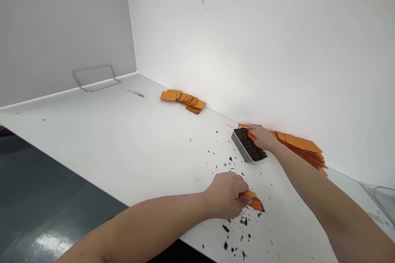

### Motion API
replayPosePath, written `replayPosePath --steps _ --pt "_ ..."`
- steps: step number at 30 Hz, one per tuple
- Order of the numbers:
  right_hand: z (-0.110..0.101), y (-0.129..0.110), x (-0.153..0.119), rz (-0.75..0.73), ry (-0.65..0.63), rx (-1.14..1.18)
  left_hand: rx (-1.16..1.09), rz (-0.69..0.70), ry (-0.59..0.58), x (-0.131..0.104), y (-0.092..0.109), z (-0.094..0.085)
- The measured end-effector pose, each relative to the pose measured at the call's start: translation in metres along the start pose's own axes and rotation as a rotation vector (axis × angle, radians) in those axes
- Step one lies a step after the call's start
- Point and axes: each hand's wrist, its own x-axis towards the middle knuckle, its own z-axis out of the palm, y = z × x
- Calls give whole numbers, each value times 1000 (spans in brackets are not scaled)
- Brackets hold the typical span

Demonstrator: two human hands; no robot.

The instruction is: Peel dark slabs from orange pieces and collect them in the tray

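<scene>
My left hand (228, 195) is closed on a few small orange flat pieces (255, 203) with a dark edge, low over the white table. Dark flakes (226, 228) lie scattered around and below it. My right hand (261, 136) is closed on an orange flat piece (251, 134) at the far right corner of a grey tray (242, 148). Dark brown thin strips (248, 144) stand packed on edge in that tray. Whether the orange piece touches the strips, I cannot tell.
A fanned stack of orange pieces (299, 146) lies against the white wall (262, 49), partly behind my right arm. Another row of orange pieces (185, 100) lies farther left. A bent metal wire frame (97, 78) leans on the grey partition (61, 28). The table's front edge is at lower left.
</scene>
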Motion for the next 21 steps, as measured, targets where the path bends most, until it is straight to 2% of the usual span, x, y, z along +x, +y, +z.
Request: replayPosePath --steps 5,13,17,21 --pt "3 4 -2 13 54 28 20 -7 -8 1 -1 0" --pt "-13 14 -5 68 172 109 3 12 -1 0 -1 0" --pt "-20 17 -13 151 299 188 13 17 39 1 0 0" --pt "-27 6 -40 272 475 292 13 10 78 2 -1 0"
